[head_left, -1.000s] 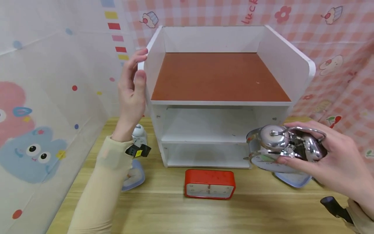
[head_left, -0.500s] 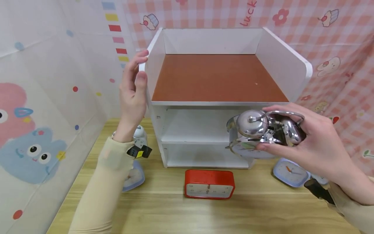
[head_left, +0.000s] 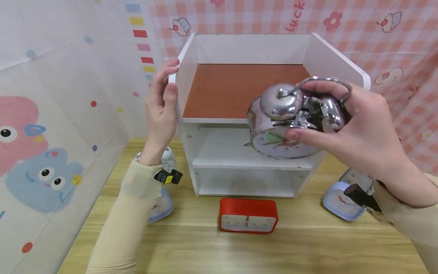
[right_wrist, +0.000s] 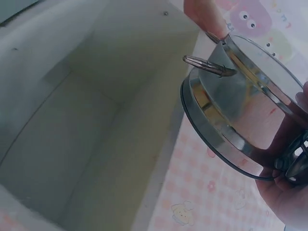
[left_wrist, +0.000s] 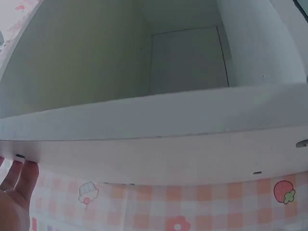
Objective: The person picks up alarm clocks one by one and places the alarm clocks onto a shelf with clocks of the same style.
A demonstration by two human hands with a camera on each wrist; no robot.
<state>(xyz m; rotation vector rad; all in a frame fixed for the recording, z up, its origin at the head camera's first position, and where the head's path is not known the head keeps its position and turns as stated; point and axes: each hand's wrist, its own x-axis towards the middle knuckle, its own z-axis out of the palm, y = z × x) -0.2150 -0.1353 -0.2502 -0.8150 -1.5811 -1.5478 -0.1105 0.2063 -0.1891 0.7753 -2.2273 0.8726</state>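
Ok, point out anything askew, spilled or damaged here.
Nothing stands out as spilled or broken. The red clock sits on the table in front of the white shelf unit; the right hand holds the silver twin-bell clock. The left blue clock and right blue clock are partly hidden, so I can't vouch for them.

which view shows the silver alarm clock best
The head view: it shows the silver alarm clock with its bells, handle and part of its dial. The right wrist view shows mostly casing, cropped; the left wrist view lacks it.
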